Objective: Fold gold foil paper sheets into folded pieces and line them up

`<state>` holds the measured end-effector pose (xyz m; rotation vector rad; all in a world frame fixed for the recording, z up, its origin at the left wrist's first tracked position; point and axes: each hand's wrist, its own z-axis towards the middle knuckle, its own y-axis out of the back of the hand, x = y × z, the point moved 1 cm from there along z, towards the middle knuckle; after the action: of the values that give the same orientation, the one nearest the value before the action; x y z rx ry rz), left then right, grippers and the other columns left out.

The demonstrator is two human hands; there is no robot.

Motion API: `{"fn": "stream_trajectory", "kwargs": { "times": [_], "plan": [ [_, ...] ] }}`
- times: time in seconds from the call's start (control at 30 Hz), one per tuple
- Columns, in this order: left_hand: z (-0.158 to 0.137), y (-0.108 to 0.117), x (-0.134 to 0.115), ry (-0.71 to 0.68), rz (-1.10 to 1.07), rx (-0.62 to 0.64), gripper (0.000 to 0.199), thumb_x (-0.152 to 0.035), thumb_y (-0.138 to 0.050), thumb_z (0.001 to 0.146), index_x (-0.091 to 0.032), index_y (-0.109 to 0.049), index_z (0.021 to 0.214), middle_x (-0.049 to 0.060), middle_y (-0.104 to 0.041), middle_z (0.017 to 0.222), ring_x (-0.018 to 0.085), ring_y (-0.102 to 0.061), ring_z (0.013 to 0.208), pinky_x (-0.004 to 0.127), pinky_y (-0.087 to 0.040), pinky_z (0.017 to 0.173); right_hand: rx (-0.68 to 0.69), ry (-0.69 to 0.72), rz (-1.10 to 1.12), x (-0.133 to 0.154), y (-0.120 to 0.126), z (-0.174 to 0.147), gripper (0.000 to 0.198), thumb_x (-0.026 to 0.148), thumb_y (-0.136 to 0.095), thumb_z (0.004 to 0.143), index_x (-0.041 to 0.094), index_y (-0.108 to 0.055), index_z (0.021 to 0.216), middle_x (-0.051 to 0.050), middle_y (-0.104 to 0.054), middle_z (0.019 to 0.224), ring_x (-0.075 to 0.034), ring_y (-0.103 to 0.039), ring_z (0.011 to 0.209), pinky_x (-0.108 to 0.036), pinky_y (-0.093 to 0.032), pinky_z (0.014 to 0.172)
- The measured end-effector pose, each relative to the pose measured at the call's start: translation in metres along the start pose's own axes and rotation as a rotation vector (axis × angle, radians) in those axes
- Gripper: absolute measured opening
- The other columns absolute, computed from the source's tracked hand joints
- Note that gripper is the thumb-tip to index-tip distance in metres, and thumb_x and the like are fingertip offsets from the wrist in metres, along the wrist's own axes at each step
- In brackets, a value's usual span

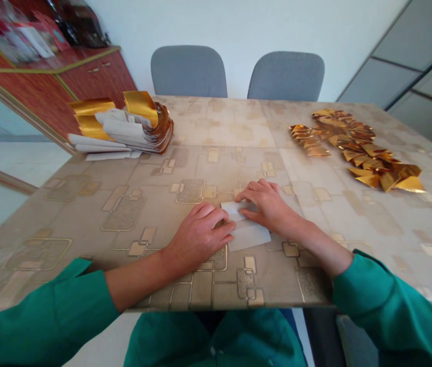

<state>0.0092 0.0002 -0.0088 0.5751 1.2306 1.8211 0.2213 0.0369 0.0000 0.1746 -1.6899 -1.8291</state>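
Observation:
A small sheet of pale paper (249,235) lies on the table near its front edge, with a crease running across it. My left hand (205,232) grips the sheet's left side, thumb and fingers pinched together at the crease. On the upper right part of the same sheet, my right hand (265,204) has its fingers curled, thumb and fingertips pressing the paper at its far edge. Whether the sheet's hidden underside is gold cannot be seen.
A stack of gold-and-white paper sheets (134,130) lies at the back left. Folded gold paper pieces (369,153) are clustered at the right. A patterned cloth (124,214) covers the table. Two grey chairs (189,71) stand behind it, and a reddish wooden cabinet (93,76) is at the left.

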Motion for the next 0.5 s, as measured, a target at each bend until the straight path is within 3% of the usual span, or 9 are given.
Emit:
{"fn": "stream_trajectory", "kwargs": {
  "times": [0.13, 0.3, 0.5],
  "plan": [
    [-0.0001, 0.0000, -0.0008, -0.016, 0.010, -0.019, 0.015, -0.028, -0.059, 0.097, -0.017, -0.069, 0.098, 0.005, -0.063, 0.093, 0.022, -0.050, 0.087, 0.036, -0.042, 0.081, -0.011, -0.018, 0.010, -0.0003, -0.0025, 0.0037, 0.013, 0.020, -0.069, 0.080, 0.022, -0.065, 0.092, -0.004, -0.063, 0.100, -0.023, -0.052, 0.098, -0.034, -0.032, 0.082],
    [0.0002, -0.0012, -0.0014, -0.048, 0.038, -0.017, 0.019, -0.026, -0.054, 0.100, -0.016, -0.069, 0.096, 0.005, -0.062, 0.090, 0.021, -0.050, 0.086, 0.037, -0.042, 0.084, 0.051, -0.072, 0.006, 0.0043, -0.0025, 0.0063, 0.026, 0.021, -0.068, 0.080, 0.021, -0.061, 0.105, -0.004, -0.066, 0.100, -0.022, -0.055, 0.095, -0.034, -0.032, 0.080],
    [0.0000, -0.0013, -0.0019, -0.038, 0.012, -0.011, 0.019, -0.026, -0.053, 0.100, -0.016, -0.069, 0.098, 0.005, -0.061, 0.088, 0.020, -0.049, 0.085, 0.036, -0.043, 0.083, 0.057, -0.085, 0.006, 0.0077, -0.0010, 0.0087, 0.008, 0.020, -0.069, 0.078, 0.022, -0.064, 0.084, -0.002, -0.065, 0.094, -0.023, -0.053, 0.096, -0.034, -0.029, 0.079]
  ]
}}
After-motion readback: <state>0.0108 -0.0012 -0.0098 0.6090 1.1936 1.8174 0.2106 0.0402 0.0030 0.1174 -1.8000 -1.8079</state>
